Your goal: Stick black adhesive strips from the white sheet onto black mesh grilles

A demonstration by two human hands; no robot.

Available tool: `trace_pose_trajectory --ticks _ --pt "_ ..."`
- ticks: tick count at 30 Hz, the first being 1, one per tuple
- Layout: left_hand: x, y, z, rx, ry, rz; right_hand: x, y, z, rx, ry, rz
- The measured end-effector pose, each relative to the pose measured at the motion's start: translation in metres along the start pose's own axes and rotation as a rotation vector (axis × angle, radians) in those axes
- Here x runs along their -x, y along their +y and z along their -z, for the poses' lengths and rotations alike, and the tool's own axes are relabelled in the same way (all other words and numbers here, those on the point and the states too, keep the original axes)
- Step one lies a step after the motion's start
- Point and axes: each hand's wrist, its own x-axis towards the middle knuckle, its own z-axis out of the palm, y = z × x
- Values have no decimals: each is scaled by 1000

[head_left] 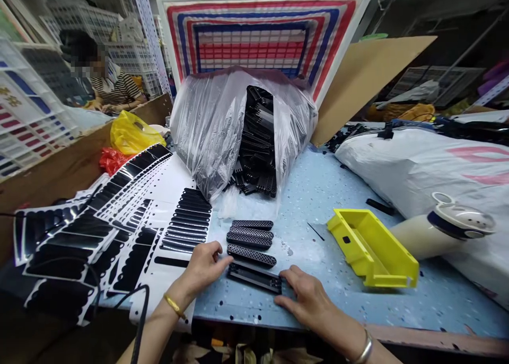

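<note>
Fingers (224,265) of the bare left hand (201,266) stand parted, the thumb tip at the left end of a long, narrow black plastic piece (254,277) with a recessed upper face, which lies close to the near edge of the speckled light-blue counter (302,200). At the piece's other end, the bare right hand (306,295) has thumb and forefinger apart, one on each side; whether they press on it I cannot tell. A gold-coloured bracelet (175,307) circles the left wrist, a silver-coloured bangle (365,348) the right. Just beyond the piece, black perforated strips (252,255) lie in a short column. White sheets (170,173) bearing rows of black strip shapes fan out toward the counter's left edge, below a crumpled yellow plastic bag (133,133). On the right half, a yellow open-topped plastic bin (356,258) sits beside a cream bottle (429,229), and a big white sack (389,162) lies along the right edge. Toward the far edge, a clear plastic bag (210,125) gapes over black comb-like pieces (258,147), before a white-rimmed basket (162,19) lined in red, white and blue stripes. Past the left edge is another person (115,91) in a striped top.
</note>
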Motion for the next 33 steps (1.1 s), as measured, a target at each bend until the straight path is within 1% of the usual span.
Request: trace_pose_trajectory --ticks 2,4,5,7,11,15,17,19,20,22,23,25,27,28,30,33 --pt "10 0 -1 -20 -60 -17 -2 0 -9 8 38 22" --pt "15 0 -4 -64 -107 -48 -9 0 -13 8 24 24" --pt "16 0 -6 -84 -110 -53 -13 0 -14 12 9 18" --pt "14 0 -11 -110 -87 -41 -21 -1 -13 19 2 1" --pt "7 0 -15 -167 -28 -21 -30 -3 -8 -24 103 -6" --pt "6 -6 -10 -156 5 -21 -31 2 4 -140 189 -45" --pt "5 -11 -7 -104 71 -50 -35 9 13 -173 252 -74" --pt "0 -14 -5 -60 139 -133 -48 17 23 -174 308 -99" --pt "-4 -13 -6 -47 143 -186 -57 21 28 -170 328 -110" --pt "-17 -9 -8 -38 74 -260 -82 27 33 -166 362 -130" --pt "-23 -5 -9 -34 21 -269 -95 28 33 -165 369 -134" --pt "-36 3 -12 -20 -58 -245 -119 28 30 -167 360 -131" --pt "-43 10 -14 -1 -82 -213 -132 25 23 -163 334 -123" --pt "-44 12 -15 12 -79 -200 -134 22 19 -160 324 -118" --pt "-41 14 -19 45 -54 -178 -129 17 12 -159 317 -104" --pt "-23 14 -31 108 -2 -155 -107 11 5 -194 333 -86"
